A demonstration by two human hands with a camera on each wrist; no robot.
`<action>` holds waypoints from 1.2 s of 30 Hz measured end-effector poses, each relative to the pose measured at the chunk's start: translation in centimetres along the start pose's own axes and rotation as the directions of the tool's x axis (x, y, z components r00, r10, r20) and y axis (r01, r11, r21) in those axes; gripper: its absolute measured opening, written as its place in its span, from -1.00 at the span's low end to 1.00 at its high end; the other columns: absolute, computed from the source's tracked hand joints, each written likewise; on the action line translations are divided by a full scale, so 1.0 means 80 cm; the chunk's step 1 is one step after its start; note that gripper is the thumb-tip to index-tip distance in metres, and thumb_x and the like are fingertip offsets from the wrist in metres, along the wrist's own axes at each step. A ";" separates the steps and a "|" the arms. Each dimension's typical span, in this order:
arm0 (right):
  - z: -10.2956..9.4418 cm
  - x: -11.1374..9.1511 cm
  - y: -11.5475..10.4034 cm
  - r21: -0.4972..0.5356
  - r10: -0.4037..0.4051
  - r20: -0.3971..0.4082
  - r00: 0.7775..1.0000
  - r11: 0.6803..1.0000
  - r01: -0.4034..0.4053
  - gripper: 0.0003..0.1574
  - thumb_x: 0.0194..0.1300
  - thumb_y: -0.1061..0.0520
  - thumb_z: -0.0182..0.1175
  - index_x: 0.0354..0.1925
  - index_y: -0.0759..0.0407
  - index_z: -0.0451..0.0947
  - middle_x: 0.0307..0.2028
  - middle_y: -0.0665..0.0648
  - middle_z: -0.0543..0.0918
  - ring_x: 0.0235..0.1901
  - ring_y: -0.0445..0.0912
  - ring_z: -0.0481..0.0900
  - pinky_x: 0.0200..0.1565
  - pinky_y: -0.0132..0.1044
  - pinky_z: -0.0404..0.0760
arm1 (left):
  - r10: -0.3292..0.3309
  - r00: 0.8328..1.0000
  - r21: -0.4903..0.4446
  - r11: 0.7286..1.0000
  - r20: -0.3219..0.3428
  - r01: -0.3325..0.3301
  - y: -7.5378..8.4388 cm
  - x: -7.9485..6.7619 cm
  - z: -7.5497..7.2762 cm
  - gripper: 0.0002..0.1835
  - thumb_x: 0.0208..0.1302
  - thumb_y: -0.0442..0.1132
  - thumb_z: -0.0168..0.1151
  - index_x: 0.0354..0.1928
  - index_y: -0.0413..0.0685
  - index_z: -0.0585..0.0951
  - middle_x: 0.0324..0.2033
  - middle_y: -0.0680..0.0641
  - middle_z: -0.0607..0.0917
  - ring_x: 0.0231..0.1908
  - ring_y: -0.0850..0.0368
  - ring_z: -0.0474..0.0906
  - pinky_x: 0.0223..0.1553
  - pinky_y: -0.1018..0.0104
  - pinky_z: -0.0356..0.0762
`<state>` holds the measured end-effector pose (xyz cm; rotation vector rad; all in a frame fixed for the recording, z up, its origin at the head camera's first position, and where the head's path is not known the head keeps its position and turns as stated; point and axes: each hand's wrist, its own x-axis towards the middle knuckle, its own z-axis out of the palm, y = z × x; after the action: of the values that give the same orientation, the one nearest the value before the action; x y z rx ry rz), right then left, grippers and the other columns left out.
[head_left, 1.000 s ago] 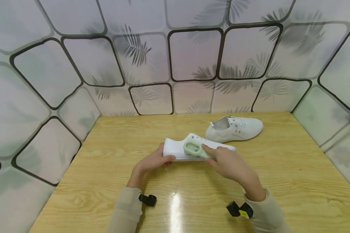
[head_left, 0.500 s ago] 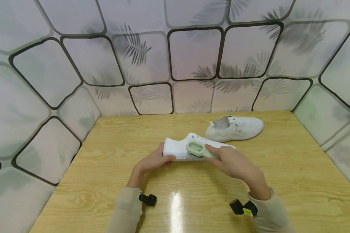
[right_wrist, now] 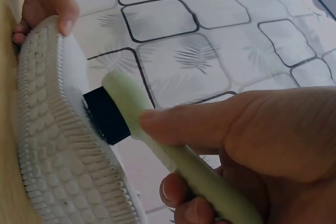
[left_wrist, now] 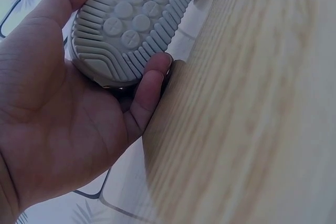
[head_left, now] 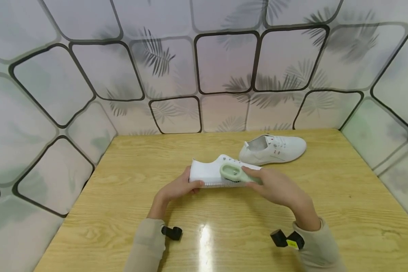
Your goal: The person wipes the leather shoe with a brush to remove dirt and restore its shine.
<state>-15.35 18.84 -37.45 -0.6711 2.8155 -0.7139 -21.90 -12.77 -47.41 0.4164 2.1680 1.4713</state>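
Note:
A white lace-up shoe lies tipped on its side, its ridged and studded sole facing the person. My left hand grips the heel, thumb on one edge of the sole and fingertips at the other, as the left wrist view shows. With my right hand I hold a pale green brush by its handle, index finger or thumb laid along the back of its head. The dark bristles press on the shoe's side just above the sole edge.
A second white shoe stands upright behind the first, toe pointing right. Both rest on a light wood table. Patterned panels with dark outlines and leaf prints rise at the back and both sides.
My right hand has slid the brush a little to the right along the shoe's side, toward the toe. The left hand and both shoes have stayed in place.

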 end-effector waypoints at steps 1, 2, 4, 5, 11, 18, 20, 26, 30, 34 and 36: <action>-0.002 -0.001 0.001 -0.007 -0.002 -0.013 1.000 1.000 0.002 -0.33 0.46 0.02 0.15 0.45 0.11 0.29 -0.63 -0.04 0.38 -0.70 -0.25 0.17 -0.52 -0.29 0.30 | -0.001 1.000 0.001 1.000 -0.001 0.001 0.001 0.000 0.000 -0.32 0.40 -0.03 0.20 0.32 -0.13 0.07 -0.18 -0.21 0.52 -0.29 0.03 0.49 -0.25 0.25 0.47; -0.003 -0.001 0.001 -0.017 0.007 -0.021 1.000 1.000 -0.007 -0.32 0.46 0.01 0.15 0.45 0.09 0.29 -0.61 -0.02 0.40 -0.69 -0.23 0.18 -0.52 -0.28 0.30 | -0.003 1.000 -0.001 1.000 -0.001 0.003 0.001 0.000 -0.001 -0.32 0.41 -0.03 0.20 0.32 -0.12 0.07 -0.18 -0.21 0.52 -0.30 0.03 0.49 -0.25 0.25 0.47; -0.001 0.002 0.001 -0.037 0.021 -0.033 0.999 0.999 -0.022 -0.31 0.46 -0.01 0.14 0.46 0.06 0.27 -0.57 0.02 0.43 -0.65 -0.20 0.22 -0.52 -0.26 0.30 | -0.006 1.000 -0.001 1.000 -0.001 0.006 0.001 0.001 -0.002 -0.33 0.41 -0.04 0.20 0.31 -0.11 0.07 -0.18 -0.20 0.51 -0.30 0.03 0.48 -0.26 0.25 0.45; 0.002 0.004 0.000 -0.045 0.026 -0.031 0.999 0.999 -0.027 -0.31 0.47 -0.02 0.13 0.47 0.04 0.25 -0.54 0.04 0.44 -0.64 -0.18 0.23 -0.51 -0.26 0.31 | -0.006 1.000 -0.001 1.000 -0.002 0.006 0.000 0.001 -0.002 -0.34 0.41 -0.04 0.20 0.31 -0.11 0.07 -0.18 -0.21 0.51 -0.30 0.03 0.48 -0.26 0.26 0.45; 0.008 0.007 -0.006 -0.016 -0.015 -0.003 1.000 1.000 0.015 -0.32 0.47 -0.02 0.14 0.46 0.07 0.28 -0.63 -0.07 0.28 -0.70 -0.24 0.18 -0.55 -0.31 0.30 | 0.006 1.000 0.009 1.000 0.012 -0.006 -0.001 0.000 -0.002 -0.33 0.41 -0.04 0.20 0.30 -0.17 0.07 -0.19 -0.21 0.52 -0.29 0.03 0.48 -0.24 0.26 0.46; 0.003 0.003 -0.007 -0.062 0.057 -0.051 0.997 0.996 -0.060 -0.31 0.47 -0.01 0.14 0.47 0.06 0.26 -0.36 0.18 0.62 -0.55 -0.09 0.43 -0.48 -0.19 0.42 | 0.003 1.000 -0.015 1.000 0.007 -0.002 0.002 0.000 -0.002 -0.35 0.42 -0.05 0.18 0.29 -0.15 0.07 -0.17 -0.21 0.49 -0.31 0.04 0.47 -0.27 0.26 0.46; 0.006 0.006 -0.009 -0.068 0.037 -0.038 0.999 0.997 -0.039 -0.31 0.48 -0.03 0.13 0.47 0.04 0.25 -0.32 0.19 0.62 -0.54 -0.09 0.44 -0.46 -0.18 0.44 | 0.005 1.000 -0.011 1.000 0.007 -0.005 0.001 0.000 -0.002 -0.36 0.42 -0.06 0.19 0.28 -0.16 0.07 -0.19 -0.21 0.50 -0.31 0.04 0.47 -0.27 0.26 0.46; -0.001 -0.005 -0.006 -0.020 0.040 -0.014 0.999 0.999 -0.040 -0.31 0.44 0.05 0.17 0.45 0.12 0.28 -0.65 -0.04 0.30 -0.72 -0.21 0.18 -0.55 -0.29 0.29 | 0.005 1.000 0.006 1.000 0.012 -0.005 0.000 0.000 -0.001 -0.34 0.40 -0.05 0.20 0.28 -0.20 0.08 -0.21 -0.19 0.51 -0.31 0.04 0.48 -0.27 0.27 0.45; -0.001 -0.005 -0.007 -0.055 0.063 -0.052 0.997 0.996 -0.066 -0.30 0.46 0.00 0.16 0.46 0.09 0.27 -0.35 0.14 0.61 -0.59 -0.17 0.31 -0.50 -0.26 0.31 | -0.004 1.000 -0.007 1.000 0.007 0.004 -0.001 -0.002 -0.001 -0.34 0.41 -0.06 0.18 0.28 -0.21 0.07 -0.21 -0.19 0.50 -0.32 0.03 0.47 -0.29 0.25 0.44; 0.002 -0.001 -0.008 -0.032 0.041 -0.016 0.999 0.999 -0.042 -0.31 0.47 -0.01 0.14 0.46 0.07 0.26 -0.52 0.05 0.53 -0.66 -0.21 0.26 -0.56 -0.30 0.31 | 0.005 1.000 -0.003 1.000 0.012 -0.005 -0.001 -0.001 0.000 -0.34 0.42 -0.07 0.18 0.29 -0.19 0.06 -0.20 -0.19 0.49 -0.32 0.03 0.45 -0.29 0.25 0.43; 0.000 -0.004 -0.006 -0.011 0.039 -0.003 0.999 0.999 -0.039 -0.31 0.46 0.02 0.15 0.46 0.10 0.27 -0.67 -0.04 0.36 -0.73 -0.23 0.19 -0.60 -0.31 0.28 | 0.006 1.000 0.000 1.000 0.017 -0.006 -0.001 0.000 0.001 -0.34 0.41 -0.07 0.19 0.29 -0.18 0.05 -0.21 -0.18 0.48 -0.33 0.04 0.44 -0.30 0.26 0.43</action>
<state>-14.88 18.66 -37.19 -0.6158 2.8287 -0.6930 -21.87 -12.74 -47.51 0.4348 2.1560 1.4656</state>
